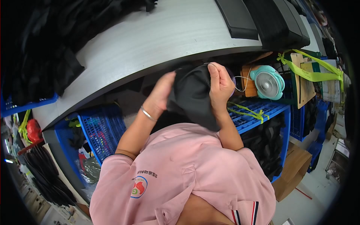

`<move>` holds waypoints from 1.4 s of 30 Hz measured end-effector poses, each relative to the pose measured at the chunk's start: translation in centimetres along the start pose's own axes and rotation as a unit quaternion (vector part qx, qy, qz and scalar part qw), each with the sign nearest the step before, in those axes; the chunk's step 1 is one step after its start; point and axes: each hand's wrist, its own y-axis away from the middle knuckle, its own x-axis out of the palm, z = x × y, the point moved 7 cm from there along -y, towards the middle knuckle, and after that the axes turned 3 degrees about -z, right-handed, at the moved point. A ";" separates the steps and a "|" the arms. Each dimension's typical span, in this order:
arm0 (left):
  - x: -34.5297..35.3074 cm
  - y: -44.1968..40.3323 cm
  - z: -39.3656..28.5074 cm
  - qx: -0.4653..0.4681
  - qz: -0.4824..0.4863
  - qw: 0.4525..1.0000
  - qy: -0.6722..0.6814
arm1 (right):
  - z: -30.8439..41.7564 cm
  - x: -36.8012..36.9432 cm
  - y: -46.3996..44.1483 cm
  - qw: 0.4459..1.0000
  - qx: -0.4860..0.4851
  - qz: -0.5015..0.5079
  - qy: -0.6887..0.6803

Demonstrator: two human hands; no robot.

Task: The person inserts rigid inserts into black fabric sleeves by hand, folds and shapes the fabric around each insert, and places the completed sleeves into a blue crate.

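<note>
Black cloth (192,90) is at 12 o'clock by the table (150,39). Right hand (222,85) pinches its edge, probably to steady it; left hand's (162,92) mostly open, can't tell if it's touching.

White table (150,35); black fabric heap (45,56) left, black panels (238,18) right.

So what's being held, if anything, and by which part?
Black cloth, by its right side near the top, in the right grip. Left grip is at its left side, blurred; can't tell if it holds.
</note>
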 end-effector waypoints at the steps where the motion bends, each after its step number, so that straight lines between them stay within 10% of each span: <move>1: -1.0 -0.7 2.5 -0.086 0.175 0.979 0.063 | 0.1 0.0 -0.2 0.998 -0.051 -0.008 0.036; 5: 1.2 2.2 4.7 0.024 0.177 0.973 -0.146 | -2.4 2.7 3.3 0.968 -0.228 0.086 0.058; 12: 0.8 1.8 3.2 0.275 0.149 0.900 -0.303 | -9.2 8.0 18.3 0.984 0.090 0.149 0.034; 31: 0.3 1.1 -0.8 0.488 0.133 0.771 -0.388 | -12.5 8.6 15.5 0.868 0.083 0.490 -0.014; 36: 0.1 -1.7 -2.9 0.322 0.158 0.930 -0.075 | -9.8 10.7 17.0 0.851 0.109 0.513 -0.044; 42: -3.2 -1.1 -3.3 0.265 0.144 0.953 0.021 | -6.6 9.3 15.6 0.800 0.195 0.564 -0.061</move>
